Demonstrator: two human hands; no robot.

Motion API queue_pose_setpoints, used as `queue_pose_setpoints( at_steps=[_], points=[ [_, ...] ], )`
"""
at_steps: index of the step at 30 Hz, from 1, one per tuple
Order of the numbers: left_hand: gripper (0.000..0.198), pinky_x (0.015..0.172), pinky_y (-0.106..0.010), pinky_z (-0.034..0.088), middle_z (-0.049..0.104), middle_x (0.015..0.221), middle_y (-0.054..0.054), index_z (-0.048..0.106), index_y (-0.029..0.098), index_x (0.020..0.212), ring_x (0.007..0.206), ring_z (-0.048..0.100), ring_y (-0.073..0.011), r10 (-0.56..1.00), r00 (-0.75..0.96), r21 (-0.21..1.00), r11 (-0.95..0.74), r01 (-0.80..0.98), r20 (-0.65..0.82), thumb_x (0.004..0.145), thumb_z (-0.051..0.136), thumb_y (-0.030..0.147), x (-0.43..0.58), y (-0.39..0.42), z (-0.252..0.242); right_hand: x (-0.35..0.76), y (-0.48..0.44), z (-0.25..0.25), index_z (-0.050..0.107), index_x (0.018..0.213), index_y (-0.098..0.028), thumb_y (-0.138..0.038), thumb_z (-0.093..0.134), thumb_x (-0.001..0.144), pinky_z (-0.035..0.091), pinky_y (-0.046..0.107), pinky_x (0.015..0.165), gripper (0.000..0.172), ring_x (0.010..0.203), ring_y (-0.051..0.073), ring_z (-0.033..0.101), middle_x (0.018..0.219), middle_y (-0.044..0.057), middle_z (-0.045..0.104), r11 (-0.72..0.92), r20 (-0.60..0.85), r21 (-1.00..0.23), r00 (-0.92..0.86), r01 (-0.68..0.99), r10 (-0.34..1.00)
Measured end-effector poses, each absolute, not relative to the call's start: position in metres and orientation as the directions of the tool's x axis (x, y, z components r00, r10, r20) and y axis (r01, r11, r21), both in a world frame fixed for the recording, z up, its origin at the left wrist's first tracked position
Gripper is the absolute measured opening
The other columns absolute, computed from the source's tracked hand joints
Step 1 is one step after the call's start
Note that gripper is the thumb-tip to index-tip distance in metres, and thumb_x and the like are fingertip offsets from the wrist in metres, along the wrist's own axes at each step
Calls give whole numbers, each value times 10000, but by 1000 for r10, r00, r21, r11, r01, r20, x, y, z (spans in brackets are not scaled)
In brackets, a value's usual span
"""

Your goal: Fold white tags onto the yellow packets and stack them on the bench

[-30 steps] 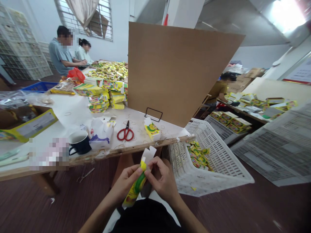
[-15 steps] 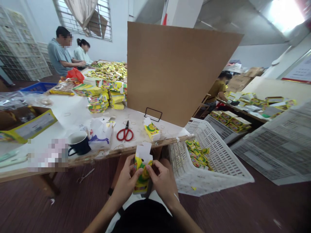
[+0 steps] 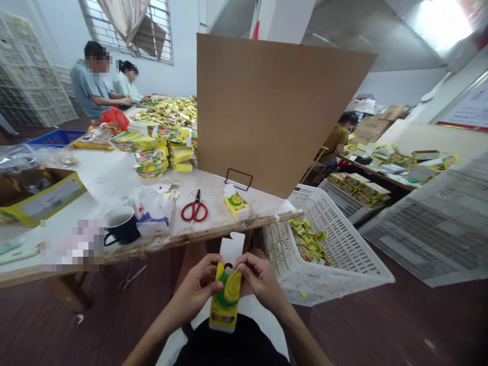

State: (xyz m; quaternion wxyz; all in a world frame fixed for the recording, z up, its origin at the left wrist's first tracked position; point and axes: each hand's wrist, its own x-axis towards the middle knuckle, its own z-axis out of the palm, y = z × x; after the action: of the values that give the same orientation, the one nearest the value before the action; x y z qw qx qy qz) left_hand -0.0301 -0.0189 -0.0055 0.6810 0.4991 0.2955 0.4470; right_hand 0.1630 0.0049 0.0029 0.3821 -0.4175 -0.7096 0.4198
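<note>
Above my lap is a small yellow and green box (image 3: 225,300), its white top flap (image 3: 232,246) standing up. My left hand (image 3: 204,284) grips the box along its left side, thumb on the front panel. At the upper right corner, beside the raised flap, my right hand (image 3: 257,272) pinches the box's edge with thumb and fingers. The box is upright and its top is open; what lies inside is hard to make out. On the table edge ahead lies a stack of similar flat boxes (image 3: 237,206), with red-handled scissors (image 3: 194,209) left of it.
A white plastic crate (image 3: 343,277) with several yellow packets (image 3: 308,241) stands at my right. The table (image 3: 95,190) holds a dark mug (image 3: 122,226), piled cartons (image 3: 152,160) and an upright cardboard sheet (image 3: 274,112). Co-workers (image 3: 89,84) sit at the far left; another person (image 3: 339,137) is at right.
My hands have turned and lowered the box slightly, so its front now shows more fully. My right hand has shifted from the front face to the upper right edge.
</note>
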Motion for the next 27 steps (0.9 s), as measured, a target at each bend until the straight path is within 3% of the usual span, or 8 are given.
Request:
queue_pose_setpoints(
  at_steps=[3, 6, 8, 11, 13, 18, 22, 27],
  points=[
    [319, 688, -268, 463, 655, 845, -23, 450, 211, 995, 784, 626, -172, 912, 407, 927, 112, -358, 47, 770, 673, 249, -25, -20, -7, 161, 5, 3, 662, 821, -184, -352, 525, 878, 467, 254, 671, 224, 723, 157, 584, 770, 33, 638, 337, 248, -902, -314, 271, 916],
    [615, 743, -330, 488, 669, 936, -41, 271, 282, 1261, 829, 648, -195, 935, 350, 919, 86, -384, 59, 787, 659, 225, -21, -19, -8, 156, 6, 2, 606, 1088, -221, -338, 529, 878, 485, 284, 743, 253, 829, 176, 605, 890, 44, 652, 319, 273, -926, -226, 201, 935],
    [702, 785, -359, 491, 663, 1022, -72, 209, 286, 1335, 883, 651, -214, 930, 361, 924, 81, -375, 65, 793, 651, 222, -21, -18, -8, 156, 8, 2, 547, 1190, -241, -332, 518, 886, 490, 296, 772, 319, 865, 177, 610, 926, 43, 651, 302, 265, -941, -223, 153, 938],
    [508, 809, -339, 489, 656, 1081, -94, 418, 224, 1247, 941, 639, -230, 923, 379, 946, 64, -319, 65, 793, 646, 240, -22, -18, -12, 162, 10, 5, 656, 1034, -229, -365, 493, 894, 468, 311, 824, 254, 928, 191, 592, 967, 55, 632, 380, 325, -905, -266, 192, 907],
    [430, 803, -319, 494, 664, 1076, -80, 485, 219, 1200, 947, 637, -225, 939, 338, 962, 32, -270, 63, 798, 637, 239, -22, -18, -14, 167, 10, 9, 698, 956, -215, -397, 458, 902, 464, 305, 791, 306, 890, 191, 588, 938, 60, 619, 416, 343, -874, -285, 253, 895],
    [430, 853, -332, 493, 640, 1148, -73, 484, 228, 1242, 992, 619, -220, 957, 283, 983, -16, -180, 68, 824, 587, 229, -16, -18, -17, 165, 7, 16, 570, 1137, -211, -290, 582, 822, 426, 224, 567, 325, 663, 140, 578, 787, 5, 639, 213, 76, -903, -348, 374, 934],
    [465, 853, -334, 491, 627, 1167, -103, 442, 197, 1282, 979, 619, -216, 952, 301, 991, -22, -134, 62, 833, 561, 226, -14, -17, -16, 157, 7, 17, 556, 1043, -202, -200, 566, 786, 356, 198, 489, 257, 521, 105, 491, 611, -52, 535, 230, 117, -821, -241, 523, 964],
    [466, 896, -341, 463, 623, 1172, -109, 414, 189, 1291, 1058, 588, -230, 956, 288, 991, -18, -132, 56, 843, 541, 220, -13, -18, -14, 158, 10, 12, 531, 1074, -219, -169, 593, 730, 362, 201, 499, 353, 516, 109, 507, 615, -56, 554, 267, 118, -788, -289, 555, 950]
  ],
)
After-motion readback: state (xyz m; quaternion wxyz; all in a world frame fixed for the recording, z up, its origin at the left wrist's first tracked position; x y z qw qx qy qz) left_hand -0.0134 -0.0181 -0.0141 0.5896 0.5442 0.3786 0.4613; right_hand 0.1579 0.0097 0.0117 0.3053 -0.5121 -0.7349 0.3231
